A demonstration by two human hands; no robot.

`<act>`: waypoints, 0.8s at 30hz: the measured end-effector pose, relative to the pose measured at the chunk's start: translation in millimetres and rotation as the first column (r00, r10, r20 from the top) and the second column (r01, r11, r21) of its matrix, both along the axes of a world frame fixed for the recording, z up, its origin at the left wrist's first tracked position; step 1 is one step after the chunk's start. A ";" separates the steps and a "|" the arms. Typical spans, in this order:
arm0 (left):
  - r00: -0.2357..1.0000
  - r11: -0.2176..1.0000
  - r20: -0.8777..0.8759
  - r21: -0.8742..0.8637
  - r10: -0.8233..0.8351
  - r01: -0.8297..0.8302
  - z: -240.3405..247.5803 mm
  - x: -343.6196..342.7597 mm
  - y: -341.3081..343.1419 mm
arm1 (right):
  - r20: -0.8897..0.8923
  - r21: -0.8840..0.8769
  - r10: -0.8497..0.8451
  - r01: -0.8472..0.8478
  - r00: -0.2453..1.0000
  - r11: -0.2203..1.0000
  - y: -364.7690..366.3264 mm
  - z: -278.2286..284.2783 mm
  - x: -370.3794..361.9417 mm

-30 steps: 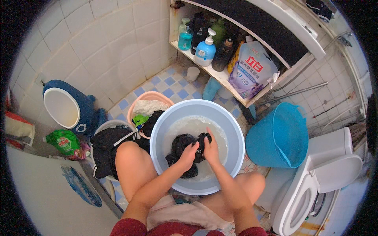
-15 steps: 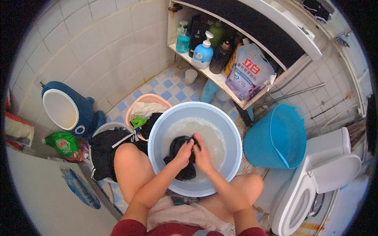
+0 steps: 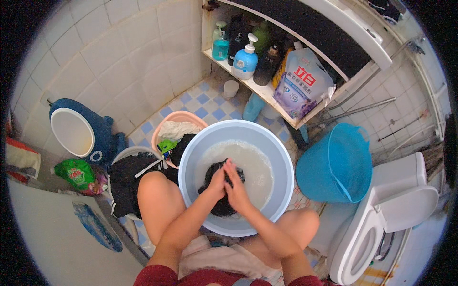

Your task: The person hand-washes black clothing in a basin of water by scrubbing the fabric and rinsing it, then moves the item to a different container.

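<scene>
A large light-blue basin stands between my knees with cloudy, sudsy water in it. Partly in that water lies a bunched wet black garment; its kind does not show. My left hand and my right hand press together over the basin's middle, palms facing, with a fold of the black garment between them. Fingers of both hands point away from me and lie close together. More of the cloth spreads out below and beside my wrists.
Left of the basin are a peach tub of clothes and a pail with black clothing. A blue bucket and a white toilet stand at right. Bottles and a purple-white pouch fill the shelf ahead.
My hands have come flatter together, and the right fingers now lie straighter against the left. The black garment has shifted slightly beneath them. The whole view has moved a little.
</scene>
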State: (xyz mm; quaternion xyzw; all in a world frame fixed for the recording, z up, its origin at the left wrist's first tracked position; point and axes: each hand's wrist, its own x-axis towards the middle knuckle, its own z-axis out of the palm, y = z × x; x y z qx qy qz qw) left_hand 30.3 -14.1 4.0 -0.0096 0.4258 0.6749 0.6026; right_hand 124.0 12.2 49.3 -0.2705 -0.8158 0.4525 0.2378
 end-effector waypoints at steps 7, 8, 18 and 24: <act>0.972 0.975 0.102 0.092 -0.214 0.205 22.0 -8.6 1.3 | -0.148 -0.848 -0.463 0.128 0.874 0.514 91.5 -19.9 25.9; 0.970 0.973 0.119 0.124 -0.211 0.196 22.6 -11.7 4.4 | -0.148 -0.846 -0.461 0.130 0.875 0.517 95.4 -22.1 29.8; 0.998 0.987 -0.058 0.157 -0.036 0.045 18.4 -7.4 4.6 | -0.028 -0.100 -0.161 0.157 0.987 0.983 22.3 1.4 8.2; 0.956 0.966 -0.171 0.054 -0.239 0.251 20.5 14.1 -10.5 | 0.024 -0.331 -0.304 0.295 0.952 0.896 52.2 -9.4 9.1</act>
